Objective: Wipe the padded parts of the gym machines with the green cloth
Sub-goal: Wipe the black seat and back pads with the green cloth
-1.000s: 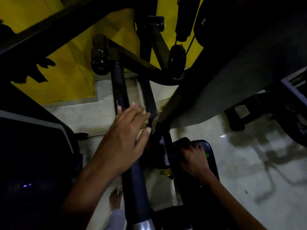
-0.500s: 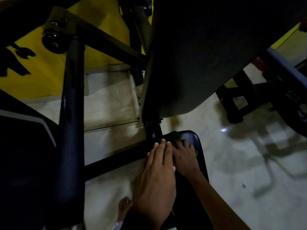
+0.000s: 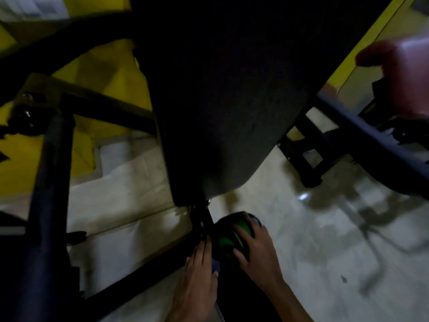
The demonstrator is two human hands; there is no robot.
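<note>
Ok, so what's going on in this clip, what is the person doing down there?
A person is cleaning a gym machine in dim light. Their right hand presses the green cloth onto a small dark seat pad low on the machine, fingers curled over the cloth. Their left hand lies flat beside it, fingers straight, near the frame post. The large backrest pad hangs above, untouched right now.

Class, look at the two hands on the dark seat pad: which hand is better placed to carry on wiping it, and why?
The right hand. Its fingers already lie on the green cloth atop the seat pad. The left hand lies straight-fingered along the pad's left edge, off the cloth.
</note>
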